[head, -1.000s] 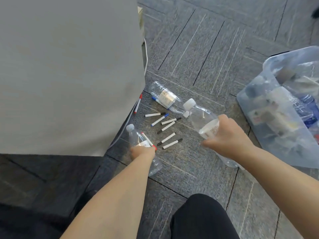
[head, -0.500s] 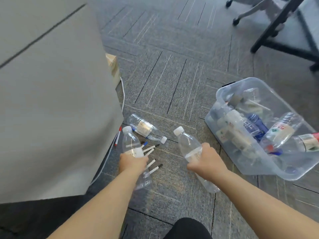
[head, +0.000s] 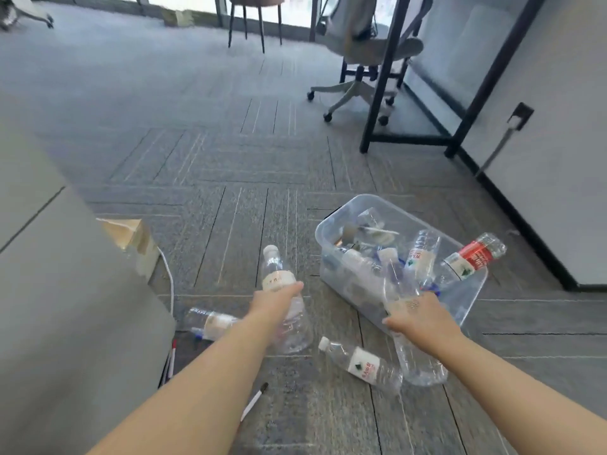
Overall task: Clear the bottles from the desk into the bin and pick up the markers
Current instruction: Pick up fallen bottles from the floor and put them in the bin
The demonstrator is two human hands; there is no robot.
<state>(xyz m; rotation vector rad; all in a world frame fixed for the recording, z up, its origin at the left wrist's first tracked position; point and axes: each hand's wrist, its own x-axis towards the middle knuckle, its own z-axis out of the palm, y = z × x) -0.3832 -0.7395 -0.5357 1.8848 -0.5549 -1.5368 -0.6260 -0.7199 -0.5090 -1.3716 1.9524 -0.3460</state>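
Step in hand: deposit both held bottles in the bin.

The left hand point(head: 277, 298) has its fingers wrapped around a clear bottle point(head: 279, 280) at the label band, cap pointing far and up, base hanging near. The right hand point(head: 418, 315) has its fingers curled over the upper body of a second clear bottle point(head: 417, 359); its neck end reaches over the near wall of the clear plastic bin point(head: 341, 213), its base trails near. The bin stands on the carpet to the right and is already well filled, with a red-labelled bottle point(head: 473, 257) lying across its right rim.

Procedure, as judged from this layout:
1. Release the right bottle first. It is already at the rim, so carry it further over the contents before opening the fingers (a drop onto the rim may let it roll back out).
2. Bring the left bottle rightward across the open carpet, then drop it toward the far left corner, where the pile looks lowest.
3. Avoid striking the red-labelled bottle; it appears loosely balanced.

Remaining on the carpet: a bottle point(head: 361, 364) near the bin, just beside the right bottle's base; another bottle point(head: 210, 321) at the left by the grey panel point(head: 65, 307); a marker point(head: 254, 402) near; further markers point(head: 171, 356) against the panel.
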